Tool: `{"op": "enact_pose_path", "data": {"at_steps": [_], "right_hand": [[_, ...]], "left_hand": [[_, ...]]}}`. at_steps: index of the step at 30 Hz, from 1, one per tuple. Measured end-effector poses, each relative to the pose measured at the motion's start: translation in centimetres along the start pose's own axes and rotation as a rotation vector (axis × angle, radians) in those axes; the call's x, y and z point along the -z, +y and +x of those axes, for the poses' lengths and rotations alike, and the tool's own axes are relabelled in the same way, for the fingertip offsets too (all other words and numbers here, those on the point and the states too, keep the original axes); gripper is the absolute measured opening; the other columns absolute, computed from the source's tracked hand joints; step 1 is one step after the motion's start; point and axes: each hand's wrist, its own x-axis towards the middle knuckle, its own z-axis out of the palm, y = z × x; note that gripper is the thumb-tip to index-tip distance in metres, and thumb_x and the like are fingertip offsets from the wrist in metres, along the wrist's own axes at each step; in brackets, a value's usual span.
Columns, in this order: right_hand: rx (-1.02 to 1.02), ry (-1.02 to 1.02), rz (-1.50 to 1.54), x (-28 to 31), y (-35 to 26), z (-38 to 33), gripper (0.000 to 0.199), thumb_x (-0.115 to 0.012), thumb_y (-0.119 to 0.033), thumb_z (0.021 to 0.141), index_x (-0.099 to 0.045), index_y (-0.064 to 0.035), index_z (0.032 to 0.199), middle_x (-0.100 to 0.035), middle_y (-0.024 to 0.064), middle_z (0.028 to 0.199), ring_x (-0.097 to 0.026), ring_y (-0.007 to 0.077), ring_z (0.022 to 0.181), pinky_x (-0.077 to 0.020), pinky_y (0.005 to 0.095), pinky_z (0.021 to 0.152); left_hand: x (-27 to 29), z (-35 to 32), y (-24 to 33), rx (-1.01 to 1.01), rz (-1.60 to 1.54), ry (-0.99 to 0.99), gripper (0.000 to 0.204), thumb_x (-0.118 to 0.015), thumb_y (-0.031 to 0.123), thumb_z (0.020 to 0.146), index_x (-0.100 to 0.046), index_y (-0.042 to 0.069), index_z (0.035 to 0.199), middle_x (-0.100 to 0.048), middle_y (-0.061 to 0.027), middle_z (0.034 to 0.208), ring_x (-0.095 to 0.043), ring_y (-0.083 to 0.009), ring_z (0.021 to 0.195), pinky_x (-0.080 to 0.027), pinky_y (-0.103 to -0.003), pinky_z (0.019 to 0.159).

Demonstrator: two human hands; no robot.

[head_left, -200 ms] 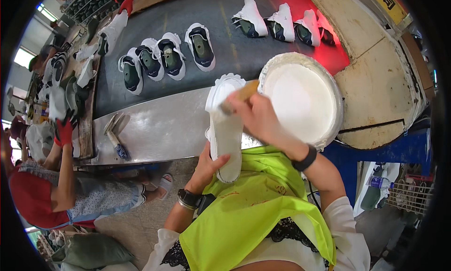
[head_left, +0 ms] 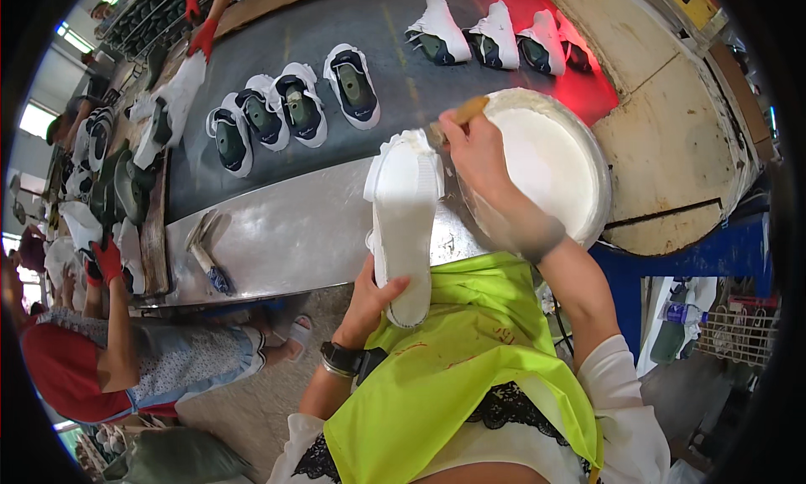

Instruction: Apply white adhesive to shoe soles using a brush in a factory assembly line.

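My left hand (head_left: pixel 365 303) grips the heel end of a white shoe upper (head_left: pixel 405 224), its bottom turned up and its toe pointing away from me. Pleated white edges stand around the toe. A brush with a wooden handle (head_left: pixel 472 109) is pinched in my right hand (head_left: pixel 478 152); its head, blurred, is at the right side of the toe. Whether the bristles touch the shoe I cannot tell. Just right of that hand stands a round tub (head_left: pixel 598 161) of white liquid (head_left: pixel 541 169), its rim crusted.
Several white-and-green shoes (head_left: pixel 353 85) stand on the dark belt (head_left: pixel 277 56). A hammer-like tool (head_left: pixel 201 253) lies on the metal ledge (head_left: pixel 281 240). At left, a co-worker's red-gloved hand (head_left: pixel 107 260) works by piled shoes; another red glove (head_left: pixel 203 37) reaches in from the far left.
My right hand and the brush have moved up and away, from the shoe's middle to the toe's right edge. The left hand holds the shoe nearly still.
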Motion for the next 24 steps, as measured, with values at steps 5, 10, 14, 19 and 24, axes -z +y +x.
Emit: {"op": "enact_pose_path", "data": {"at_steps": [5, 10, 14, 19, 24], "right_hand": [[-0.024, 0.034, -0.054, 1.6, 0.4, -5.9, 0.026, -0.058, -0.02, 0.091, -0.062, 0.0053, 0.094, -0.065, 0.0217, 0.076, -0.066, 0.0346, 0.074, -0.0494, 0.0387, 0.064], [0.07, -0.021, -0.126, 2.0, -2.6, -4.1, 0.023, -0.058, -0.016, 0.092, -0.063, 0.0051, 0.099, -0.066, 0.0122, 0.077, -0.064, 0.0143, 0.066, -0.0492, 0.0271, 0.061], [0.114, 0.06, -0.143, -0.8, -2.7, -0.5, 0.019, -0.057, -0.014, 0.092, -0.064, 0.0024, 0.099, -0.068, 0.013, 0.082, -0.066, 0.0185, 0.074, -0.0501, 0.0302, 0.067], [0.202, -0.192, -0.137, -1.8, -5.4, -2.9, 0.022, -0.059, -0.018, 0.089, -0.063, 0.0019, 0.096, -0.066, 0.0193, 0.083, -0.064, 0.0347, 0.079, -0.049, 0.0373, 0.072], [0.15, -0.438, -0.326, -0.5, -6.7, -2.3, 0.025, -0.06, -0.021, 0.088, -0.063, 0.0033, 0.094, -0.066, 0.02, 0.082, -0.065, 0.0342, 0.078, -0.0488, 0.038, 0.07]], "left_hand": [[0.4, 1.1, -0.5, 0.009, -0.056, 0.017, 0.067, -0.071, 0.032, 0.08, -0.043, -0.003, 0.131, -0.056, -0.0111, 0.118, -0.054, -0.0177, 0.108, -0.044, -0.031, 0.092], [0.7, 1.0, -0.3, 0.026, -0.096, -0.009, 0.071, -0.071, 0.021, 0.08, -0.035, 0.0, 0.138, -0.052, -0.0126, 0.125, -0.051, -0.0196, 0.113, -0.042, -0.034, 0.096], [0.0, 1.6, -0.8, -0.002, 0.059, 0.035, 0.073, -0.073, 0.022, 0.079, -0.035, 0.0, 0.137, -0.052, -0.0134, 0.125, -0.052, -0.0204, 0.113, -0.043, -0.034, 0.095], [-0.7, 2.0, -1.4, -0.047, 0.084, 0.1, 0.076, -0.075, 0.022, 0.075, -0.035, -0.001, 0.136, -0.052, -0.0146, 0.125, -0.052, -0.0216, 0.112, -0.045, -0.035, 0.093], [-0.5, 1.9, -1.3, -0.09, 0.082, 0.097, 0.072, -0.075, 0.017, 0.077, -0.036, -0.001, 0.135, -0.052, -0.0127, 0.124, -0.053, -0.0203, 0.11, -0.045, -0.034, 0.093]]}}
